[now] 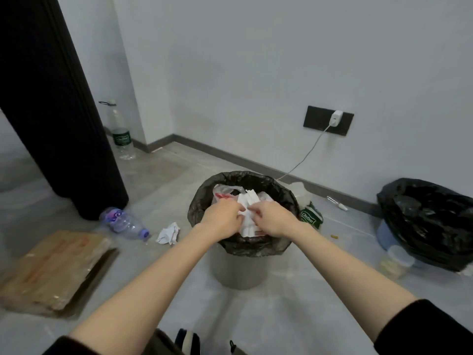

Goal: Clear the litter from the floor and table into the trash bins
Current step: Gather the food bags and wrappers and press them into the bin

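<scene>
Both hands reach over the grey trash bin [238,274], which stands on the floor [294,303] and carries a black liner [202,201]. The left hand [222,220] and the right hand [272,218] have curled fingers, and each pinches one side of a white paper wrapper [247,199] with red print, held over the rubbish that fills the bin's mouth. Left of the bin on the floor lie a crumpled white paper [169,233], a plastic bottle [122,222] on its side with a purple label, and a flattened cardboard box [51,267]. A green tissue pack [311,217] sits just beside the bin on the right. Farther right a blue second bin [384,234] stands under a loose black sack [430,216], with a lidded plastic tub [398,261] in front of it. An upright bottle [121,134] with a green label stands by the wall
</scene>
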`<state>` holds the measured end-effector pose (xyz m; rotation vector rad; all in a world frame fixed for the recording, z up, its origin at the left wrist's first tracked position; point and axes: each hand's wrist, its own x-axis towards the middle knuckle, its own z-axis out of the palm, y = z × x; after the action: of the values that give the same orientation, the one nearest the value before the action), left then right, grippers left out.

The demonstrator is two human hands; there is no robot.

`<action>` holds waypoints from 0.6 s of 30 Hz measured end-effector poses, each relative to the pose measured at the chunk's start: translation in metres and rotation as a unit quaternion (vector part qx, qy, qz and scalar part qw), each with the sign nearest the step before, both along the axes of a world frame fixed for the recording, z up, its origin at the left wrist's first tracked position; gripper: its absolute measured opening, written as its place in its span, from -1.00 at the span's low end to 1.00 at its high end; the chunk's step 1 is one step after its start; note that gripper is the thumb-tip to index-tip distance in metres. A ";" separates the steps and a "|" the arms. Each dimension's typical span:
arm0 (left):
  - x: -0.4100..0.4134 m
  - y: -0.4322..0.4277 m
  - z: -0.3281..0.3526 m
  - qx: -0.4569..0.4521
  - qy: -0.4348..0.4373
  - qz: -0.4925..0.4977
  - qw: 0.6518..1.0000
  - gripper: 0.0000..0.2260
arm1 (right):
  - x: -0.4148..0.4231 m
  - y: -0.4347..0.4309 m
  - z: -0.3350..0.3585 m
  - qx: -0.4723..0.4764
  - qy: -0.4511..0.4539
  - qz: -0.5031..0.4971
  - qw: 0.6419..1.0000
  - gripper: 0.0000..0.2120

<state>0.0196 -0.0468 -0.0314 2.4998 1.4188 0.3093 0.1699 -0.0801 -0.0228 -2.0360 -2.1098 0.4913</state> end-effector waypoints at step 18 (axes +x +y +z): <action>-0.020 -0.019 -0.021 0.093 -0.062 0.067 0.992 -0.57 | 0.000 -0.017 -0.007 -0.095 -0.083 -0.059 0.990 -0.62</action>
<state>-0.0002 -0.0654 -0.0523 2.4809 1.5751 0.6378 0.1700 -0.0971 -0.0294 -2.3688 -2.0874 0.5406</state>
